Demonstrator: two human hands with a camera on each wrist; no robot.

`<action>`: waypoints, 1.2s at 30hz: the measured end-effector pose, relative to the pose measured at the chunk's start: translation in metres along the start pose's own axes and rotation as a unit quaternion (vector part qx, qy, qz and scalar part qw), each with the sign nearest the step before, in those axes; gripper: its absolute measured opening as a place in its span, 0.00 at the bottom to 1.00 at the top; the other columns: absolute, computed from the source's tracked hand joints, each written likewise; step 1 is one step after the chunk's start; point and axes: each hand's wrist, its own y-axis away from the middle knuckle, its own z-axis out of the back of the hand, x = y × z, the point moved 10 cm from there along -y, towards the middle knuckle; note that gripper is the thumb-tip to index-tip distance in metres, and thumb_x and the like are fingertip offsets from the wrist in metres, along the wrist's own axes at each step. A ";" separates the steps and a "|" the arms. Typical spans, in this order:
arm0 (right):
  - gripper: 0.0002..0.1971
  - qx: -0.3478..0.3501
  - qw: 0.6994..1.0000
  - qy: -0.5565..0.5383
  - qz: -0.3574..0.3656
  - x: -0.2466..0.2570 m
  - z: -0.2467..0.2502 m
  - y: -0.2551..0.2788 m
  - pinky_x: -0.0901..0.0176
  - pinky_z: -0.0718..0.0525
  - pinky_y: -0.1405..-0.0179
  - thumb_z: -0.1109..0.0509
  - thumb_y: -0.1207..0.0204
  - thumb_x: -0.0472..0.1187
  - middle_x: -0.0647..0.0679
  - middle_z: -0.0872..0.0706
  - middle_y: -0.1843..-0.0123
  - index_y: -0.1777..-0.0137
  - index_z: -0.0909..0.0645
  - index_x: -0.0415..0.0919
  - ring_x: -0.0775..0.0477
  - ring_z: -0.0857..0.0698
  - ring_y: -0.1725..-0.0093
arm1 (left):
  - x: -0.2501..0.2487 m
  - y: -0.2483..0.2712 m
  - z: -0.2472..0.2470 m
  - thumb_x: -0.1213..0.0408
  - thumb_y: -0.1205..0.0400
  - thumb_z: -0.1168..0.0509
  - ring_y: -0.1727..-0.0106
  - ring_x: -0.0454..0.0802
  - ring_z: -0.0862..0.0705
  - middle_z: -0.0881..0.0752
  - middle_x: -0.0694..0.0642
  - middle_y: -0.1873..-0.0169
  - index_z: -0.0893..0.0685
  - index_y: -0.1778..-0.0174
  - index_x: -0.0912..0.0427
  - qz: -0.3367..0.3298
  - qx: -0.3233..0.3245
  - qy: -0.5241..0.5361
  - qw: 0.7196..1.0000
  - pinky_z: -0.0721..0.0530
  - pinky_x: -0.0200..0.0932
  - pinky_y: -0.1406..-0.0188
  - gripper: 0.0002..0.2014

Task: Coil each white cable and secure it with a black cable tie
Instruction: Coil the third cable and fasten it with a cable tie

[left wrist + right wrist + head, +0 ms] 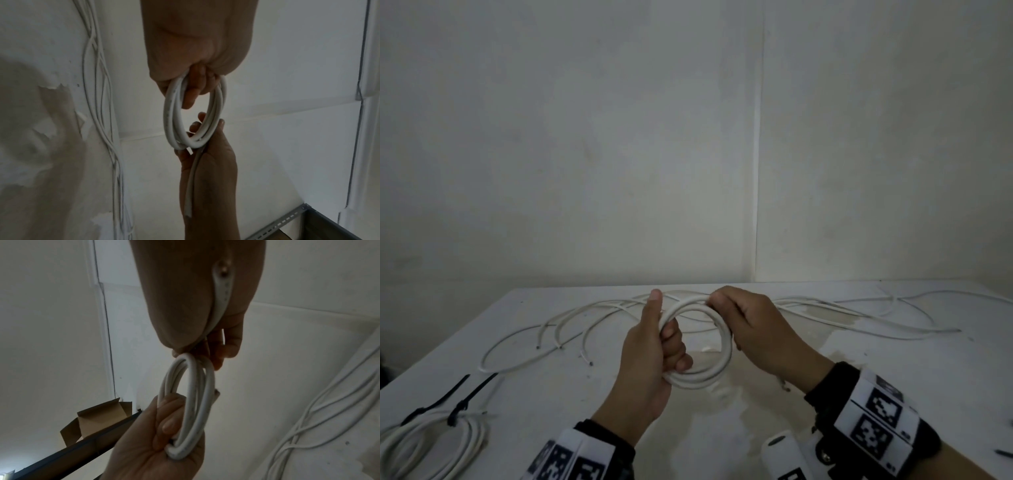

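A white cable wound into a small coil (709,356) is held above the table between both hands. My left hand (654,346) grips the coil's near left side, fingers curled through the ring and thumb up. My right hand (743,318) pinches the coil's far right side, and the cable's loose end (190,191) runs along its palm. In the left wrist view the coil (193,113) hangs between both hands; in the right wrist view the coil (191,408) shows the same. Loose black cable ties (462,387) lie at the left.
Several loose white cables (825,311) sprawl across the white table (893,359) behind the hands. A coiled cable (431,442) bound by a black tie lies at the front left corner. A cardboard box (98,418) and a metal shelf frame (287,222) stand beyond the table.
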 end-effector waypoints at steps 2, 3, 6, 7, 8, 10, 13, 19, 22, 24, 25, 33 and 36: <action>0.11 -0.041 0.998 0.027 0.029 0.003 0.009 -0.003 0.74 0.30 0.67 0.40 0.18 0.39 0.59 0.25 0.71 0.62 0.24 0.45 0.64 0.24 0.69 | 0.001 0.002 -0.006 0.50 0.18 0.45 0.90 0.42 0.46 0.44 0.47 0.90 0.37 0.82 0.57 0.014 0.022 0.015 1.000 0.38 0.32 0.89 0.27; 0.10 -0.061 0.997 0.038 0.039 0.004 0.013 -0.003 0.74 0.30 0.65 0.39 0.19 0.40 0.59 0.23 0.69 0.62 0.23 0.45 0.63 0.23 0.67 | 0.001 0.003 -0.008 0.52 0.18 0.44 0.90 0.41 0.46 0.44 0.47 0.90 0.37 0.83 0.56 0.015 0.027 0.018 0.999 0.38 0.31 0.89 0.26; 0.13 -0.065 0.987 0.140 0.040 -0.001 0.017 -0.003 0.64 0.28 0.62 0.40 0.20 0.46 0.51 0.23 0.60 0.55 0.17 0.39 0.55 0.23 0.61 | -0.006 0.002 -0.003 0.58 0.19 0.42 0.88 0.41 0.46 0.45 0.46 0.88 0.40 0.80 0.55 0.000 0.003 0.027 1.000 0.39 0.31 0.89 0.23; 0.13 -0.056 0.978 0.196 0.038 -0.004 0.016 -0.003 0.62 0.30 0.62 0.39 0.19 0.44 0.50 0.25 0.58 0.52 0.17 0.37 0.52 0.24 0.60 | -0.008 0.002 0.000 0.58 0.18 0.41 0.88 0.41 0.46 0.45 0.46 0.88 0.41 0.79 0.54 -0.006 -0.005 0.032 0.999 0.40 0.31 0.89 0.23; 0.12 -0.043 0.969 0.243 0.032 -0.006 0.015 -0.002 0.62 0.33 0.62 0.38 0.18 0.42 0.50 0.27 0.57 0.51 0.17 0.36 0.50 0.25 0.60 | -0.009 0.001 0.001 0.58 0.18 0.41 0.88 0.41 0.46 0.45 0.46 0.88 0.41 0.78 0.53 -0.010 -0.010 0.032 0.999 0.40 0.31 0.89 0.22; 0.11 -0.021 0.965 0.260 -0.001 -0.013 0.014 -0.002 0.63 0.37 0.63 0.40 0.18 0.41 0.50 0.29 0.59 0.52 0.18 0.35 0.51 0.28 0.62 | -0.007 0.001 0.001 0.58 0.18 0.42 0.88 0.41 0.46 0.45 0.46 0.88 0.41 0.77 0.53 -0.011 -0.013 0.028 0.999 0.40 0.31 0.89 0.22; 0.10 -0.063 0.991 0.106 -0.061 -0.019 0.022 0.000 0.67 0.30 0.65 0.38 0.19 0.38 0.51 0.25 0.67 0.63 0.23 0.39 0.57 0.24 0.70 | -0.004 0.002 -0.005 0.58 0.17 0.42 0.88 0.41 0.47 0.45 0.46 0.88 0.42 0.79 0.53 -0.015 -0.008 0.031 0.999 0.40 0.31 0.89 0.24; 0.11 -0.103 0.960 -0.207 -0.160 -0.032 0.017 0.005 0.69 0.19 0.71 0.39 0.19 0.36 0.47 0.18 0.72 0.63 0.22 0.38 0.57 0.18 0.74 | -0.007 0.000 -0.011 0.58 0.17 0.41 0.88 0.41 0.45 0.44 0.46 0.88 0.39 0.82 0.53 -0.031 0.004 0.027 0.999 0.38 0.32 0.89 0.25; 0.14 -0.068 0.928 -0.315 -0.187 -0.035 0.004 0.007 0.66 0.19 0.72 0.43 0.17 0.38 0.45 0.20 0.74 0.64 0.23 0.35 0.53 0.19 0.76 | -0.005 0.000 -0.012 0.58 0.17 0.41 0.87 0.42 0.45 0.44 0.47 0.87 0.38 0.82 0.53 -0.019 0.006 0.029 0.999 0.39 0.32 0.89 0.25; 0.16 -0.038 0.913 -0.354 -0.198 -0.035 -0.003 0.007 0.67 0.19 0.72 0.44 0.17 0.39 0.45 0.22 0.74 0.66 0.24 0.36 0.53 0.20 0.75 | -0.006 -0.001 -0.011 0.57 0.17 0.41 0.87 0.42 0.46 0.44 0.47 0.87 0.40 0.80 0.54 -0.014 0.012 0.024 1.000 0.39 0.32 0.89 0.24; 0.17 -0.026 0.911 -0.359 -0.201 -0.036 -0.004 0.006 0.67 0.19 0.71 0.45 0.17 0.40 0.46 0.21 0.73 0.66 0.24 0.37 0.54 0.19 0.75 | -0.006 -0.001 -0.011 0.57 0.17 0.41 0.87 0.42 0.46 0.44 0.47 0.87 0.40 0.80 0.54 -0.012 0.015 0.018 1.000 0.39 0.32 0.89 0.24; 0.17 0.054 0.898 -0.369 -0.233 -0.031 -0.020 0.014 0.65 0.21 0.71 0.47 0.16 0.43 0.50 0.19 0.74 0.62 0.22 0.38 0.54 0.23 0.75 | -0.009 -0.002 -0.011 0.58 0.17 0.42 0.88 0.41 0.45 0.43 0.46 0.88 0.38 0.88 0.51 -0.045 -0.007 0.019 0.999 0.39 0.31 0.89 0.29; 0.22 0.072 0.898 -0.378 -0.216 -0.020 -0.027 0.019 0.61 0.20 0.64 0.49 0.17 0.52 0.49 0.19 0.73 0.57 0.19 0.39 0.51 0.21 0.70 | -0.012 -0.001 -0.009 0.59 0.17 0.42 0.88 0.41 0.44 0.43 0.46 0.88 0.37 0.86 0.52 -0.061 -0.022 0.024 0.998 0.38 0.31 0.89 0.28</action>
